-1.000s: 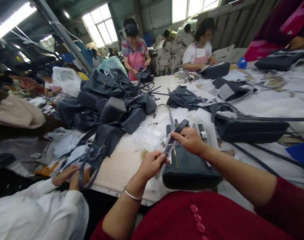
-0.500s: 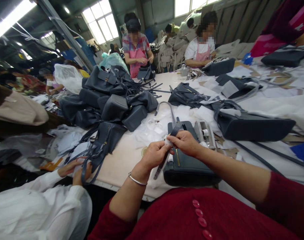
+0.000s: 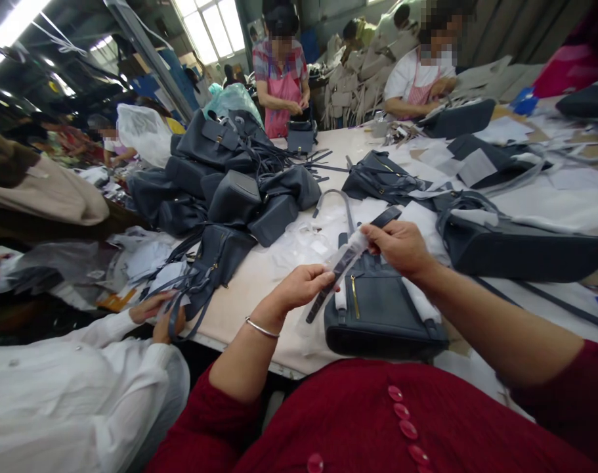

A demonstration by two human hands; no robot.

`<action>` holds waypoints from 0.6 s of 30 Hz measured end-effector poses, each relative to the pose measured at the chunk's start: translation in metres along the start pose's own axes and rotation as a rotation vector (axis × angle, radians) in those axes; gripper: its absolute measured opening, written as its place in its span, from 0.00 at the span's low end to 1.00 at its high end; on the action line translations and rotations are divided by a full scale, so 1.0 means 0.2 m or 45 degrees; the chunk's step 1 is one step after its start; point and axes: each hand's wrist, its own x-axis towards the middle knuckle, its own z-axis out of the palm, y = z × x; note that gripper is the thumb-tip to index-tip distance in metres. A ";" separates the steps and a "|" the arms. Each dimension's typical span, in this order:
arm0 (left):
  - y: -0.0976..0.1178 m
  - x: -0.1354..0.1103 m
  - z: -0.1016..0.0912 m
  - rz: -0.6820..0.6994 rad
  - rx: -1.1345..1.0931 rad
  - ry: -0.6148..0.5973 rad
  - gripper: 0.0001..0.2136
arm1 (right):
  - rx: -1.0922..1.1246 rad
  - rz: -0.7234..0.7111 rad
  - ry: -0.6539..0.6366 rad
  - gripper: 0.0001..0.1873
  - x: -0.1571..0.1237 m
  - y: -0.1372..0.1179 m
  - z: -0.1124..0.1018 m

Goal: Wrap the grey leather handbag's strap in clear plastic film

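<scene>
A dark blue strap, partly wrapped in clear plastic film, runs slantwise between my two hands above the table. My left hand pinches its lower part. My right hand grips its upper part, where white wrapping shows. Right beneath the hands a dark blue handbag with a gold zip lies flat near the table's front edge. I wear dark red sleeves and a silver bangle on my left wrist.
A heap of dark blue bags fills the table's left. Another bag lies at the right, with white paper scattered around. A person in white sleeves at my left handles straps. Two people work at the far end.
My hands have drawn apart along the strap and risen; the right hand moved up and to the right. The view shifted slightly downward.
</scene>
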 end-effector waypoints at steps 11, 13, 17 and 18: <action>-0.04 0.01 -0.02 -0.005 -0.020 -0.002 0.19 | -0.017 0.010 0.027 0.25 0.02 0.00 -0.02; -0.05 0.01 -0.02 -0.029 -0.026 0.007 0.18 | -0.004 0.040 0.039 0.24 0.02 0.01 -0.01; -0.03 0.04 0.01 0.044 -0.097 0.118 0.17 | 0.090 0.067 -0.166 0.26 0.00 0.06 0.05; -0.03 0.04 0.02 0.019 -0.121 0.161 0.17 | 0.123 0.080 -0.190 0.26 -0.01 0.07 0.05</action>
